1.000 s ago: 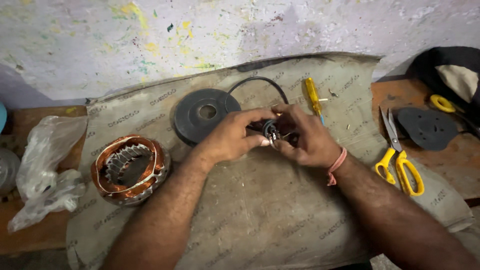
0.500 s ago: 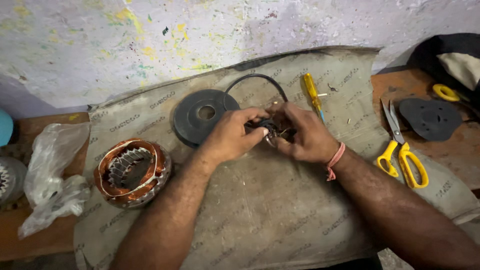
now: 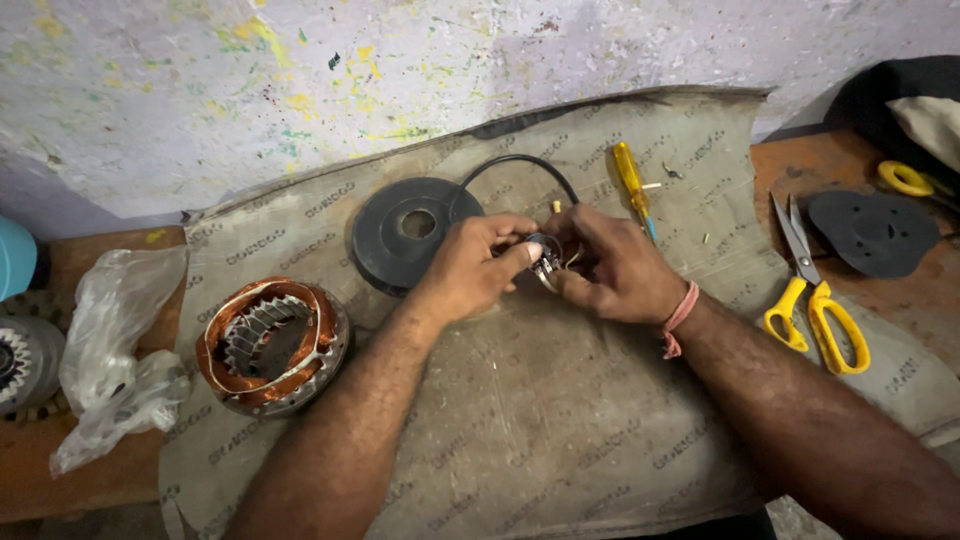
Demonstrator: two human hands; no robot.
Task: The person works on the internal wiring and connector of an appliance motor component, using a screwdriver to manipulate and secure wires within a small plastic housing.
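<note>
Lying at the far left of the table [image 3: 100,490] is a crumpled clear plastic bag [image 3: 110,350], and just right of it a copper-wound motor stator [image 3: 272,345] rests on the grey printed sheet [image 3: 560,440] that covers most of the table. Further right, near the wall, sits a dark round disc [image 3: 400,235] with a hole in its middle. The left hand [image 3: 470,265] is closed, thumb and fingers pinching a small metal part [image 3: 546,262] held above the sheet; its exact shape is too hidden to tell. The right hand [image 3: 620,265] is closed on the same part from the other side, both hands touching. A black cable [image 3: 520,165] loops behind them. A yellow-handled screwdriver [image 3: 632,180] lies just beyond, and yellow-handled scissors [image 3: 815,300] lie well apart at the right
</note>
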